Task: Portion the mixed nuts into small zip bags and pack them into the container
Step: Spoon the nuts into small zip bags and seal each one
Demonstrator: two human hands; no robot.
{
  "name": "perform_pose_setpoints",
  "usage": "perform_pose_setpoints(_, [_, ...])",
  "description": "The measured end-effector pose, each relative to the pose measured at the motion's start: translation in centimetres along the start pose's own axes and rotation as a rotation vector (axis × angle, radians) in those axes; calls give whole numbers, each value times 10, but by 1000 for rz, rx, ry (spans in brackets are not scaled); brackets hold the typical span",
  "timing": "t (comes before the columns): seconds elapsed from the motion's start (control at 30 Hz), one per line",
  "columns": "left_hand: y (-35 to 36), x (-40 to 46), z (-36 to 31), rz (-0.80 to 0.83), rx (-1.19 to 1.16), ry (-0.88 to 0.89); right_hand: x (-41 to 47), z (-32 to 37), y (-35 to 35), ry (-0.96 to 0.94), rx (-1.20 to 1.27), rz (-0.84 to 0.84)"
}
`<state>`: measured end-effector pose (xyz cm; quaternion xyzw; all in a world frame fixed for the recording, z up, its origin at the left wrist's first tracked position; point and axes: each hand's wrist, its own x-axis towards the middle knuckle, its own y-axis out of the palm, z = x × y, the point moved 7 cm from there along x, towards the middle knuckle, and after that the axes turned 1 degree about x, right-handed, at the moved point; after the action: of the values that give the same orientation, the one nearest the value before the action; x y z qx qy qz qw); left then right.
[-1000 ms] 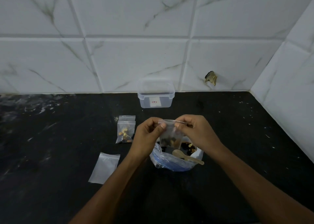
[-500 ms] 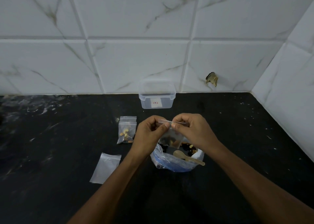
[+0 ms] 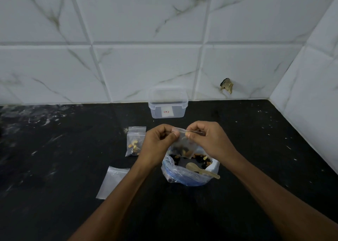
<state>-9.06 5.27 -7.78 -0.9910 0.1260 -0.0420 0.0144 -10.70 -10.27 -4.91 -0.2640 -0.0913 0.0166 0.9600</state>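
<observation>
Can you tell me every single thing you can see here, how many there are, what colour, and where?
Small clear zip bag with nuts, held: one, clear, pinched above the big bag.
Small clear zip bag with nuts, lying flat: one, clear, on the counter left of the hands.
Empty small clear zip bag: one, clear, front left.
Big blue-and-clear plastic bag of mixed nuts: one, centre.
Tan wooden spoon: one, resting in the big bag.
Clear plastic container: one, by the wall.
Black stone counter: one, below everything.
White marble wall tiles: several, behind.
Left hand: one, pinches the held bag's top.
Right hand: one, pinches it too.
</observation>
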Motion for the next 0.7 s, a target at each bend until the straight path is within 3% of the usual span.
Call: perform_pose_setpoints(0.7, [-12, -3, 3, 0, 19, 14, -5, -14, -5, 82, 42, 16])
